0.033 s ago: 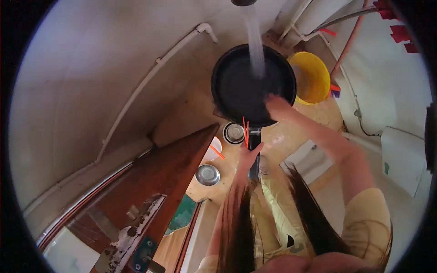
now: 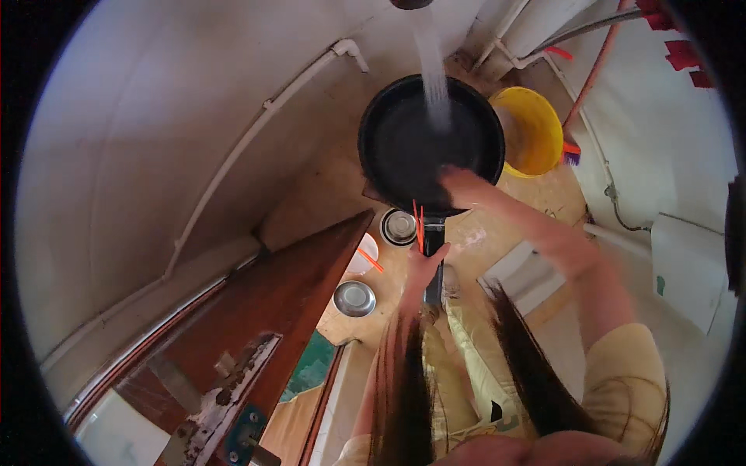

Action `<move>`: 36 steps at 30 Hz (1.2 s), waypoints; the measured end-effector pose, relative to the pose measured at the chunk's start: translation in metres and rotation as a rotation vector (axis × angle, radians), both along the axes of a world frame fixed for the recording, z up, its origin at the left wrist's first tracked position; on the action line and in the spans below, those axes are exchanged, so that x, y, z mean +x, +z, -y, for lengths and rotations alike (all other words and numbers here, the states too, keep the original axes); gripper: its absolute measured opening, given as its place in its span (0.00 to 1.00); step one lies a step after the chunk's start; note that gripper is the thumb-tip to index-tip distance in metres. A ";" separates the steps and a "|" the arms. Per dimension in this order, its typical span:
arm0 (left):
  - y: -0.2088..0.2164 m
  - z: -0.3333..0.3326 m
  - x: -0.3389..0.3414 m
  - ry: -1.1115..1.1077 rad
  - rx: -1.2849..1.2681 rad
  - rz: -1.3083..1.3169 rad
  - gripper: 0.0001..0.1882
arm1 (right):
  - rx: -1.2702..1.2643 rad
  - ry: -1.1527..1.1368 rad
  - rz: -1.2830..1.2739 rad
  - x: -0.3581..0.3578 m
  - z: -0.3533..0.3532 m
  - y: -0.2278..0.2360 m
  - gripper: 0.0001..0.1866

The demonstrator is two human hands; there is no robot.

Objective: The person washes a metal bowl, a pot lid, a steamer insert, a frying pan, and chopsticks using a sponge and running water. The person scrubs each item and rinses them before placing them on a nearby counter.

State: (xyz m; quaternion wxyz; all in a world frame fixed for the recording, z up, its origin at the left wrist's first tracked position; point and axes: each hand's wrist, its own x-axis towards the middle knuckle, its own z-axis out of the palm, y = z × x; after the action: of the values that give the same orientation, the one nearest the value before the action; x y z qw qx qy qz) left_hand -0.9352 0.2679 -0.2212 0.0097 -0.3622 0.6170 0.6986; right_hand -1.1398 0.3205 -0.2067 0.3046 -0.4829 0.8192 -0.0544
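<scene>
On your pale yellow trousers (image 2: 462, 334), near the lower edge, sits a small dark mark (image 2: 496, 412); it is too small to tell whether it is lettering. A green mark (image 2: 660, 286) shows on the white panel (image 2: 688, 260) at your far right, equally hard to make out.

The floor (image 2: 470, 268) is tan, with pale smears beside the handle (image 2: 435, 233). Off-white walls (image 2: 163, 109) close in on both sides, and a white pipe (image 2: 260, 124) climbs the left one. A brown door (image 2: 307, 272) juts in from your lower left, its paint worn away around the metal fittings.

Your pan (image 2: 396, 147), black and round, is at top centre, held over the floor under the tap (image 2: 412, 3), with water (image 2: 435, 85) falling into it. Your left hand (image 2: 426, 266) is closed round its handle, with thin red sticks (image 2: 421, 227) upright at the thumb side. Your right hand (image 2: 464, 186) reaches into the pan's near right part; it is blurred, so you cannot tell whether its fingers are curled or spread.

A yellow bucket (image 2: 550, 116) stands just right of the pan, a brush (image 2: 572, 154) beside it. Left of the handle are two steel bowls (image 2: 354, 299) and a white bowl (image 2: 359, 262), partly behind the door.
</scene>
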 end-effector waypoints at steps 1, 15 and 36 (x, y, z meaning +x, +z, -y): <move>-0.002 0.002 0.000 -0.028 0.026 0.020 0.16 | -0.043 -0.091 0.179 0.011 0.025 0.014 0.19; 0.017 -0.002 -0.007 -0.029 -0.092 0.010 0.13 | -0.309 -0.587 -0.518 -0.067 0.053 -0.040 0.24; 0.091 0.019 -0.030 -0.231 -0.064 0.173 0.17 | -0.121 -0.137 -0.713 -0.083 -0.065 0.055 0.14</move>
State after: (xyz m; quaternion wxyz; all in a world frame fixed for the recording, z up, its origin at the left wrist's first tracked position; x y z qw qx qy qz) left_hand -0.9655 0.2488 -0.1306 0.1316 -0.3477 0.6735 0.6389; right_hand -1.2229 0.3851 -0.1513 -0.0334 -0.4325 0.8997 0.0486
